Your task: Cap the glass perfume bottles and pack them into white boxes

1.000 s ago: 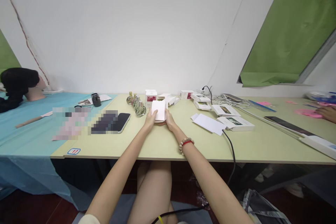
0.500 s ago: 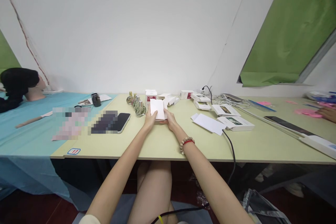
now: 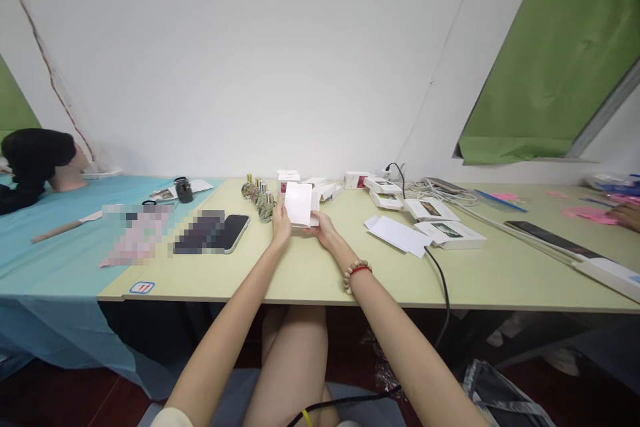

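Both my hands hold a small white folded carton (image 3: 299, 203) just above the pale green table (image 3: 310, 267). My left hand (image 3: 281, 227) grips its left edge, with the thumb against the white face. My right hand (image 3: 324, 230) pinches its lower right corner; a bead bracelet (image 3: 354, 272) sits on that wrist. The carton's blank side faces me and stands nearly upright. Right behind it are several small glass perfume bottles with gold caps (image 3: 260, 196) and a white box with a pink picture (image 3: 287, 180).
A dark phone (image 3: 231, 232) lies left of my hands. White flat boxes (image 3: 447, 233) and a folded white sheet (image 3: 395, 235) lie to the right, with cables (image 3: 440, 273). A mannequin head (image 3: 35, 163) rests on the blue cloth (image 3: 45, 247). Another person's hand (image 3: 625, 215) shows at far right.
I have lifted the carton off the table and tipped it up more upright, a little further from me. Both hands rose with it.
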{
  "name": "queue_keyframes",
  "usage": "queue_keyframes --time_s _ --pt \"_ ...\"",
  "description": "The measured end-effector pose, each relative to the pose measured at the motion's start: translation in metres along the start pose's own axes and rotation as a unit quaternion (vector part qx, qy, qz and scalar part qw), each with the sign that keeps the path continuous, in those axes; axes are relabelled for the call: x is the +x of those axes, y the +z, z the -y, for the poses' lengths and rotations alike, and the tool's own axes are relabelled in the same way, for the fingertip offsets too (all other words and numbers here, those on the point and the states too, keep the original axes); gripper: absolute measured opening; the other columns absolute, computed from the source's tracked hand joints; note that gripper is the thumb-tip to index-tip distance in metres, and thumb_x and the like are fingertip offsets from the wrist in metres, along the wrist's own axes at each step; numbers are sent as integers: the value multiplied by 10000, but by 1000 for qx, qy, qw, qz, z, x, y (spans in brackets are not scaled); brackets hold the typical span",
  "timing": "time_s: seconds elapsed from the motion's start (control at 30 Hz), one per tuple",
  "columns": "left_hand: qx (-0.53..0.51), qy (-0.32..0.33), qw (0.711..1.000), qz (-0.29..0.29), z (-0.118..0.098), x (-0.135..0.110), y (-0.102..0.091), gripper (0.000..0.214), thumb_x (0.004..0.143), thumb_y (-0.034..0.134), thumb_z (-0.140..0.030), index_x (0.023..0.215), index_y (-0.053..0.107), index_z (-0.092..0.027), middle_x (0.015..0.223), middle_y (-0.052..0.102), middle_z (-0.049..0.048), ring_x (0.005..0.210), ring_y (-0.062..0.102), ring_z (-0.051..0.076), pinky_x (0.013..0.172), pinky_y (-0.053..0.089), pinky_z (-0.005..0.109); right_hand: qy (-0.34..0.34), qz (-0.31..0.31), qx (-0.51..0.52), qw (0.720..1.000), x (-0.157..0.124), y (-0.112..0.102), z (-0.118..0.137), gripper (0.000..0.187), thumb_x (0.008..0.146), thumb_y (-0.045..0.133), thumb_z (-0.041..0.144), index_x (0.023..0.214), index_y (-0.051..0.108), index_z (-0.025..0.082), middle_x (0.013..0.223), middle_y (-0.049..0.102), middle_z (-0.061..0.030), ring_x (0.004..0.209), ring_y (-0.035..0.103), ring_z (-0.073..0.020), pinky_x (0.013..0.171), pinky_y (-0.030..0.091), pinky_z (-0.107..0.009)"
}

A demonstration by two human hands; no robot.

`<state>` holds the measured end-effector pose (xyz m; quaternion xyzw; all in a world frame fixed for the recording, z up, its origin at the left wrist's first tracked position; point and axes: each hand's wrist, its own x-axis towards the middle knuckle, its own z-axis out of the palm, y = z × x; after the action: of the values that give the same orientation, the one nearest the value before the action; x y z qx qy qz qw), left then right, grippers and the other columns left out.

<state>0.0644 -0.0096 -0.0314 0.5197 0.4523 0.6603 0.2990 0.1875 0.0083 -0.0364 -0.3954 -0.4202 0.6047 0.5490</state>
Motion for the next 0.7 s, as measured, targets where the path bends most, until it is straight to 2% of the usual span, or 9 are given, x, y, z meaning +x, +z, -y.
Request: queue_keyframes --time_s 0.13,0.23,0.33,0.43,0.57,0.7 --pt "5 -11 1000 10 1 -3 2 463 875 352 -403 1281 402 -187 1273 470 71 1186 415 196 994 317 301 -12 7 -11 1000 -2 1 0 373 683 607 286 1038 580 176 861 644 -38 641 592 -129 486 506 -231" --pt "15 -24 1000 7 -1 -7 3 579 815 456 -463 1316 336 -198 1278 458 83 1178 421 212 967 349 299 -18 12 -18 1000 -6 3 2 429 674 626 367 1062 573 191 888 637 -42 651 592 -131 507 508 -243" --pt "28 -29 999 2 -6 -11 3 740 752 539 -490 1364 216 -226 1321 399 79 1207 383 213 958 360 283 -16 17 -17 1000 -8 4 5 501 707 547 522 1079 565 188 922 627 -63 693 598 -148 535 513 -270" --pt "70 -50 996 15 -10 -13 1 721 761 502 -523 1363 221 -243 1303 408 82 1200 387 219 931 384 281 -11 35 4 999 -9 2 9 582 732 422 631 1103 548 201 997 606 -77 745 601 -162 547 514 -280" --pt "99 -73 992 35 -13 -14 1 606 804 413 -538 1331 304 -262 1279 422 81 1153 438 213 903 405 287 -14 43 1 999 -10 2 10 541 722 492 572 1136 521 225 1066 577 -70 758 596 -155 548 516 -266" --pt "107 -83 990 40 -12 -15 2 631 767 457 -564 1312 340 -267 1285 417 74 1165 427 224 888 413 283 -18 47 -17 999 -11 3 9 511 684 586 484 1122 537 227 1109 553 -58 755 589 -150 499 511 -251"
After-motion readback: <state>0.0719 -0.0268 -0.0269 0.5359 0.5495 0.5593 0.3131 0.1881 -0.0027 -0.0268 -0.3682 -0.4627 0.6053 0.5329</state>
